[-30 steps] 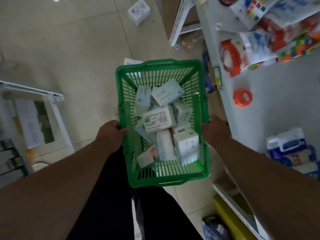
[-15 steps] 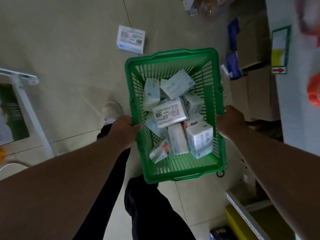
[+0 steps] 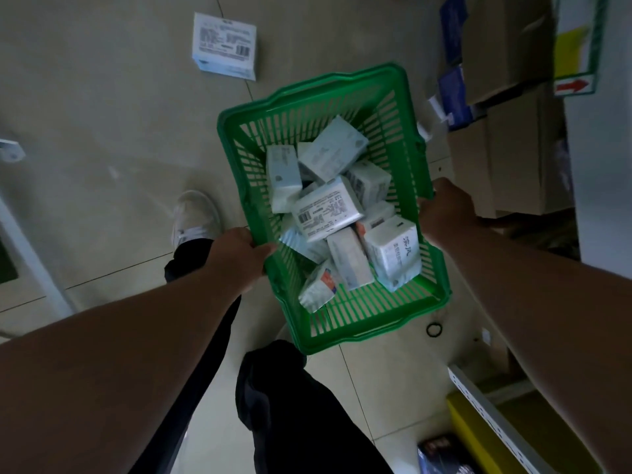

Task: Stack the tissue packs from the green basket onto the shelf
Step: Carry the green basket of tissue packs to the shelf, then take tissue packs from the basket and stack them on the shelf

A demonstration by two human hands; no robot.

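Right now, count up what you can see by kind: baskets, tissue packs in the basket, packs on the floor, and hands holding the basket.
Baskets: 1
Tissue packs in the basket, at least partly visible: about 9; they are piled up, so more may be hidden
Packs on the floor: 1
Hands on the basket: 2, left hand and right hand
Total: about 13

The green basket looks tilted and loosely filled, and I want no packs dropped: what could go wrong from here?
1. The tissue packs lie jumbled in the green basket, some leaning; a further tilt could spill one.
2. Left hand and right hand grip only the side rims, so a slip might tip it.
3. A pack on the floor ahead could trip the person.
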